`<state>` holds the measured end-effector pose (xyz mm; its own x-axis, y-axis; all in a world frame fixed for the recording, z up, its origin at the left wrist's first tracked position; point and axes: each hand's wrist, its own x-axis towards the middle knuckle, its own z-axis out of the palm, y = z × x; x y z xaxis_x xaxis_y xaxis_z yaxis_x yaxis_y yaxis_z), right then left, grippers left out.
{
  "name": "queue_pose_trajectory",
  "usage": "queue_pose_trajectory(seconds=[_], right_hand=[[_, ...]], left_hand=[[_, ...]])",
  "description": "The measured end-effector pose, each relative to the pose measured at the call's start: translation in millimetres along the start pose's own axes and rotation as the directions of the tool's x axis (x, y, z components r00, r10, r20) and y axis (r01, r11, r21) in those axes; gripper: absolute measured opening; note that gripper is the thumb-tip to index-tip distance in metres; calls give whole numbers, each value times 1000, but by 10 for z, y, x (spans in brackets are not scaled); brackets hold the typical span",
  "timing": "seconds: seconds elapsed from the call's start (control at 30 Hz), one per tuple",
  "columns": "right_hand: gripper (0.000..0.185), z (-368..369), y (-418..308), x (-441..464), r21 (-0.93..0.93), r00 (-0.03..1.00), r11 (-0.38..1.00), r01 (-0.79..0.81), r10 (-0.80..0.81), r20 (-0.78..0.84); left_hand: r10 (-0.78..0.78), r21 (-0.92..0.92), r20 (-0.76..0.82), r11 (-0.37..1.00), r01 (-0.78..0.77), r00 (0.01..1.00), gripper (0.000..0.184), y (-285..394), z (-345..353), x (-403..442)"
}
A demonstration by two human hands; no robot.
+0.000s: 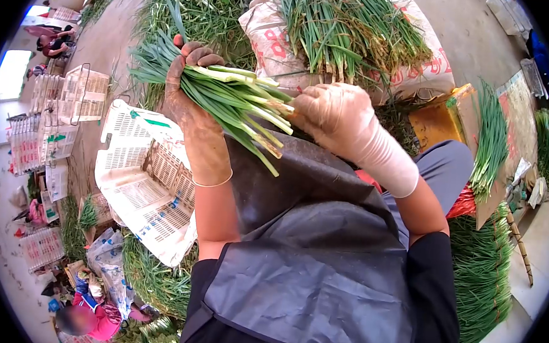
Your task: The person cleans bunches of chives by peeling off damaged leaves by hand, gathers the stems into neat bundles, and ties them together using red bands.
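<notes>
My left hand (189, 106), in a soiled thin glove, is wrapped round a bunch of garlic chives (228, 102). Their green leaves point left and their pale stem ends point right, above my lap. At those ends is my right hand (334, 115), in a whitish glove, closed with the fingers curled inward. What its fingertips grip is hidden. Under both hands a dark apron (313, 255) covers my lap. Beyond my right hand, a loose pile of chives (352, 31) with brownish ends lies on a stuffed white sack (264, 39) with red print.
A white plastic crate (141, 188) lies tilted at my left. Loose greens (196, 9) cover the floor ahead. At right are a bundle of chives (491, 141), a yellow box (438, 122) and stacked greens (481, 278). A person in pink (102, 324) sits at lower left.
</notes>
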<state>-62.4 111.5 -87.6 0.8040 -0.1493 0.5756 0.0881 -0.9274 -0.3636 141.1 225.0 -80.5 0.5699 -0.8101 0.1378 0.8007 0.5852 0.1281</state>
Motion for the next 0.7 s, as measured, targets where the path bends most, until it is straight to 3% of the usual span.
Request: queue_pose_trajectory(seconds=[0.03,0.1,0.2,0.27,0.3,0.37,0.4,0.43,0.47,0.53,0.6,0.7], right_hand=[[16,-16,59,-35,5,995,999,-41,41,92],[19,-109,176,-116,234,972,959,-162,114,205],[17,-181,444,-441,523,850,671,-525,383,362],[17,-88,850,-756,-85,559,738,-669,576,596],[17,-47,870,-886,-82,561,742,-665,569,601],[22,-91,675,-947,-406,735,837,-366,528,426],[20,-75,553,-798,-10,783,824,-566,542,305],[19,-147,310,-554,235,844,813,-533,491,217],[21,-189,89,-357,367,881,803,-470,453,137],[23,-219,-168,-33,291,973,928,-230,228,42],[17,-123,-174,80,137,990,985,-102,87,111],[14,-23,-154,83,180,993,980,-89,74,88]], left_hand=[[-3,1,1,1000,3,1000,30,0,12,0],[-15,-6,9,1000,15,1000,29,35,15,-14],[34,25,17,999,-34,999,29,231,15,-16],[63,54,44,996,-65,997,30,352,55,-37],[71,57,43,996,-73,997,30,368,93,-63],[81,119,66,989,-89,994,29,321,162,-79],[82,116,64,989,-89,995,29,284,163,-66],[70,140,65,987,-79,995,30,228,156,-70],[51,163,66,985,-61,997,32,153,160,-72],[38,153,62,987,-47,997,32,-4,189,-58],[-3,149,73,989,-8,997,33,-55,166,-51],[11,151,90,988,-25,996,33,-44,142,-40]])
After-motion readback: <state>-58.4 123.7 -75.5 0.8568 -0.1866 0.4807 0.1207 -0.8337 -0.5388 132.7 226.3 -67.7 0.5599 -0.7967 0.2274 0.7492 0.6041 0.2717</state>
